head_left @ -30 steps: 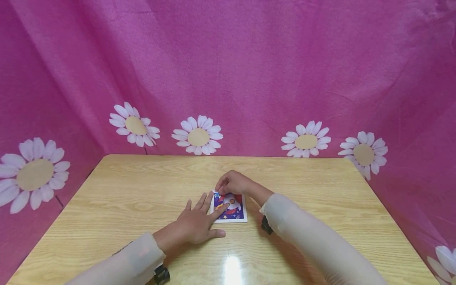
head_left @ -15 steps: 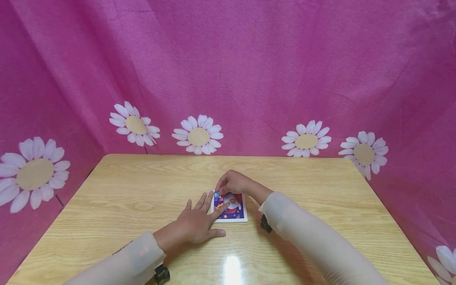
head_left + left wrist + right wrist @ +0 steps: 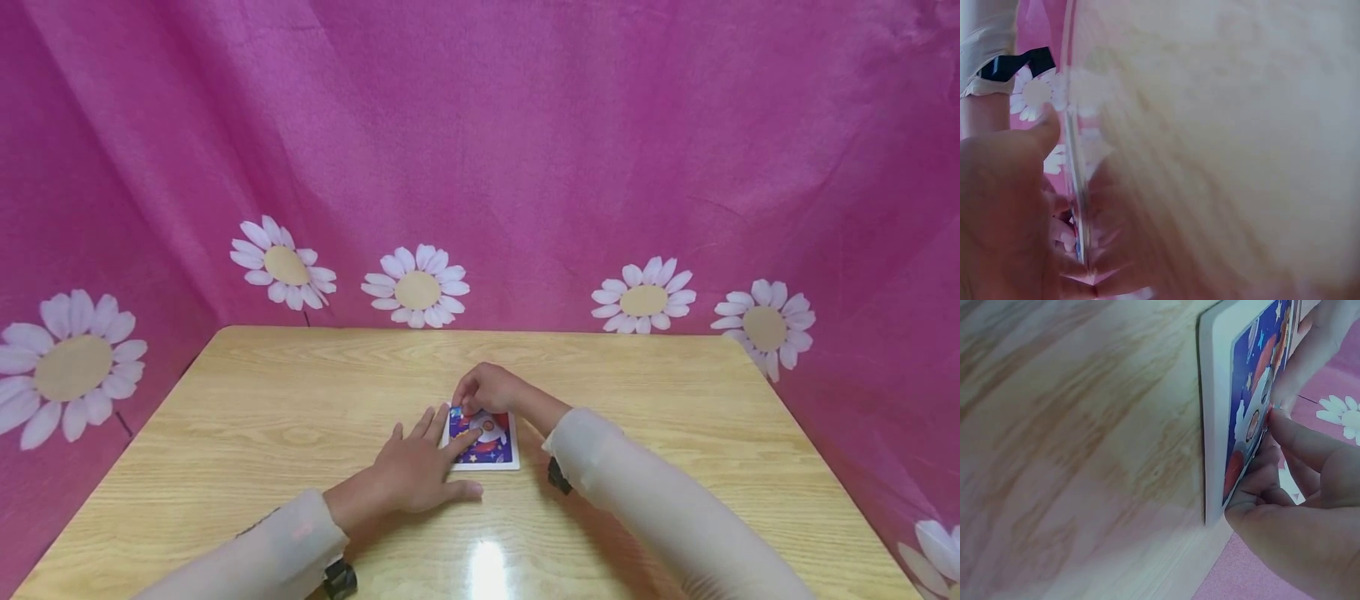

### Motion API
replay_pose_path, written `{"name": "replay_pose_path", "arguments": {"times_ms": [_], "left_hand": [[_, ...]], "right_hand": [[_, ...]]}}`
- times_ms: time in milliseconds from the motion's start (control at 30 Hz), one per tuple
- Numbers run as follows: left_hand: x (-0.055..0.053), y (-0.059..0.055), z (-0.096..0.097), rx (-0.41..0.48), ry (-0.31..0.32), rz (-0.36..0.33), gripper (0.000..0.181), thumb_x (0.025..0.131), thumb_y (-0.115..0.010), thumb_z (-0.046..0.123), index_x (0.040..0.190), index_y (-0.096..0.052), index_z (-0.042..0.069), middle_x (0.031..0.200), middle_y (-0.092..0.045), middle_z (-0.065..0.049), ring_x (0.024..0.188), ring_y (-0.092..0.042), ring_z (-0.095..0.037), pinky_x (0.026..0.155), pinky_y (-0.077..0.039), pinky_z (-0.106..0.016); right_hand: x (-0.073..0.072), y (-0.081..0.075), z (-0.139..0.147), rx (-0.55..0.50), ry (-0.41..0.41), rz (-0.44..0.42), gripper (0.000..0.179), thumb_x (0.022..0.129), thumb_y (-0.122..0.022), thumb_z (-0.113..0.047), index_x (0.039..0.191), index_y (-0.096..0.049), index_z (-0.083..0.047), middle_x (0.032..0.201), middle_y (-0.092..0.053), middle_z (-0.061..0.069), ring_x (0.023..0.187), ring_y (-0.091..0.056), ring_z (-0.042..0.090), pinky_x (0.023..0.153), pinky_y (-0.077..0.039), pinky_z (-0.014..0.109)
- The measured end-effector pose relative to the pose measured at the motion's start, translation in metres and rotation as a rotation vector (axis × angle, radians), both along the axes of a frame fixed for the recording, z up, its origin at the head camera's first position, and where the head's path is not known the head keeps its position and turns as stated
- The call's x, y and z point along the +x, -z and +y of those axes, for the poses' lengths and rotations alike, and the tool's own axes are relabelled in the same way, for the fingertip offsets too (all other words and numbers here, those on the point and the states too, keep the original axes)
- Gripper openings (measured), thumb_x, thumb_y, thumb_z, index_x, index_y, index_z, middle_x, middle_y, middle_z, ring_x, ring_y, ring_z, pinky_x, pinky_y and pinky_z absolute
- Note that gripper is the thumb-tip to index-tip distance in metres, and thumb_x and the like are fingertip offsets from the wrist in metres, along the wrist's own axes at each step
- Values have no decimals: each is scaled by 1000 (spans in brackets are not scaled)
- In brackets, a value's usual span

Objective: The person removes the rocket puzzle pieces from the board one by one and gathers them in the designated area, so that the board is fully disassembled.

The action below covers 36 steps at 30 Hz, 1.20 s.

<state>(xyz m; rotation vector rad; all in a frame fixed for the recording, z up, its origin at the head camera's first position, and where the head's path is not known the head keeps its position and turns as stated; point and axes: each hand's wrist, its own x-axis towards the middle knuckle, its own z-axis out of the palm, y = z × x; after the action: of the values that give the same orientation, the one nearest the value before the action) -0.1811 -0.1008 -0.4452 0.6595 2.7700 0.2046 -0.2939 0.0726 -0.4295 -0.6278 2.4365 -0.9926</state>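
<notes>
A small square picture board (image 3: 495,456), which looks like a tray puzzle, lies flat on the table. It has a white rim and a dark blue space picture with a rocket. My left hand (image 3: 415,468) lies with its fingers spread, one fingertip on the picture and others at the left rim. My right hand (image 3: 491,388) is bent over the far edge, thumb and fingers pinched together at the upper left of the picture. In the right wrist view, the right hand's curled fingers (image 3: 1313,481) touch the board (image 3: 1213,425); the small piece between their tips is mostly hidden.
The wooden table (image 3: 637,375) spreads out on all sides of the board. Behind and beside it hangs a pink curtain (image 3: 480,167) with large white daisies. A bright light reflection (image 3: 489,571) shows on the table's near side.
Both hands stay at the board. The right fingertips have shifted very slightly, showing a little more of the blue corner, and the left thumb has slid slightly right.
</notes>
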Motion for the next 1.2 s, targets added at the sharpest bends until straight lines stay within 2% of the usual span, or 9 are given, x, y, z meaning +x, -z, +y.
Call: {"name": "replay_pose_path", "arguments": {"times_ms": [100,233,367,467,600,733,900,1200], "left_hand": [[0,3,3,-6,-13,21,89,90,-39,86,164,-22,41,172,-11,-19,157,-14,-42,114,-22,-76],[0,5,6,-37,-20,57,89,90,-37,86,164,-22,40,171,-13,-20,157,-16,-43,113,-24,-76],[2,4,8,-65,-19,74,87,92,-39,84,164,-25,37,171,-15,-21,156,-17,-43,112,-25,-76],[3,3,9,-77,-19,72,86,93,-41,82,164,-27,36,171,-15,-21,156,-17,-43,113,-25,-75],[5,2,10,-86,-29,57,86,93,-42,81,164,-27,35,171,-13,-20,157,-15,-43,114,-23,-75],[5,2,11,-93,-36,34,86,94,-40,81,165,-25,35,172,-9,-20,158,-11,-43,115,-20,-76],[5,3,12,-99,-44,15,86,94,-40,81,165,-23,36,172,-7,-21,158,-8,-43,115,-18,-76],[4,3,12,-110,-34,20,86,95,-38,80,166,-21,35,172,-7,-22,158,-8,-43,115,-19,-75]], "right_hand": [[0,0,0,-3,4,-14,14,87,-71,9,94,-77,-1,80,-72,6,64,-58,9,62,-48,20],[-3,-1,0,9,-16,-8,13,87,-72,8,95,-78,-1,85,-74,9,67,-59,9,67,-49,21],[-9,-2,1,35,-33,-35,11,89,-73,3,96,-79,-3,85,-75,4,73,-62,9,72,-51,22],[-14,-4,2,25,-31,-116,10,90,-73,2,97,-80,-2,83,-74,0,73,-61,9,69,-49,21],[-20,-8,1,-11,-31,-240,12,90,-73,4,100,-79,4,78,-73,0,61,-51,6,57,-41,18],[-26,-10,-1,-7,-47,-304,13,90,-73,4,102,-77,6,72,-70,-1,54,-43,4,51,-35,17],[-31,-10,-5,45,-66,-315,13,90,-73,2,102,-78,6,69,-66,-5,58,-44,4,53,-34,17],[-34,-14,-9,139,-119,-254,9,91,-73,-1,99,-78,2,72,-67,-3,66,-52,7,61,-41,19]]}}
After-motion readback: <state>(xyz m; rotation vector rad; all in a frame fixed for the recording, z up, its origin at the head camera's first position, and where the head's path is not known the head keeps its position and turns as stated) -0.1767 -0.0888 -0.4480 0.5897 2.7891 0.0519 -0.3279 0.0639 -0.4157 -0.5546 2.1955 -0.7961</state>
